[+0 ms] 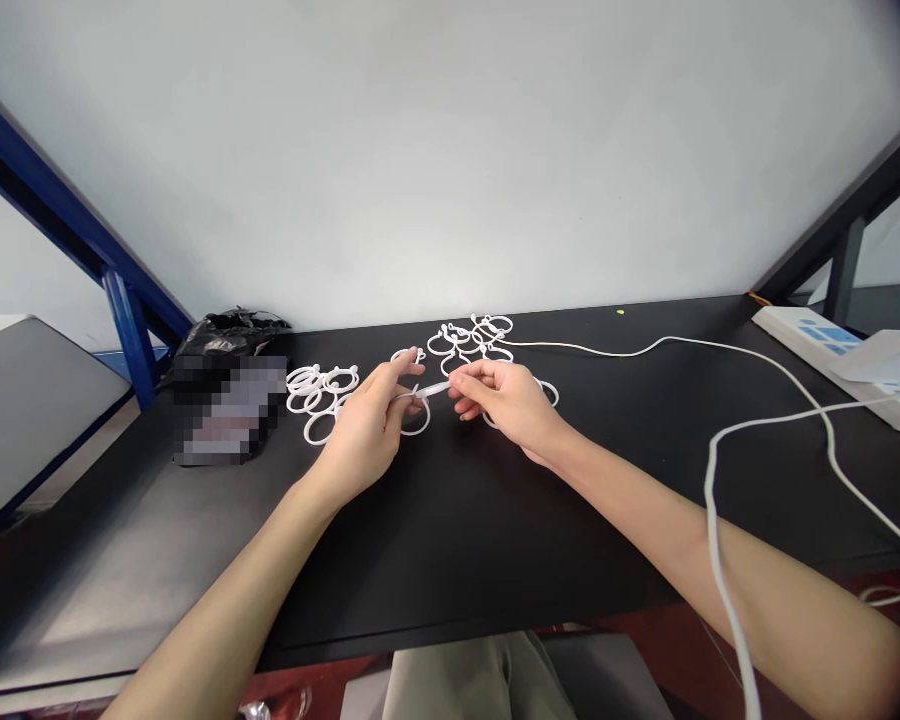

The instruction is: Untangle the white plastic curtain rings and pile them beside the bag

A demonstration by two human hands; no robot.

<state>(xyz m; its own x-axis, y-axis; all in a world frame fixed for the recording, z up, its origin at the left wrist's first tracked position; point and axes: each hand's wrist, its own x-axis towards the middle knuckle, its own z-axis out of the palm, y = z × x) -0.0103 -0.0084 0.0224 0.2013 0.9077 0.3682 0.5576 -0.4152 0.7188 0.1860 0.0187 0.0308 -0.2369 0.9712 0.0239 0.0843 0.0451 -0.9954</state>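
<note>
Both hands meet over the middle of a black table (450,540). My left hand (367,425) is closed, pinching a white plastic ring (415,412) that hangs below its fingers. My right hand (504,400) is closed too, pinching the other end of a thin white strip (433,389) that spans between the two hands. A pile of several white rings (316,395) lies left of my left hand. Another cluster of white rings (474,338) lies just beyond my hands.
A black plastic bag (225,390) sits at the table's back left. A white cable (720,420) runs across the right side and down over my right forearm. A white power strip (817,340) lies at the far right. Blue and black frame bars rise at both sides.
</note>
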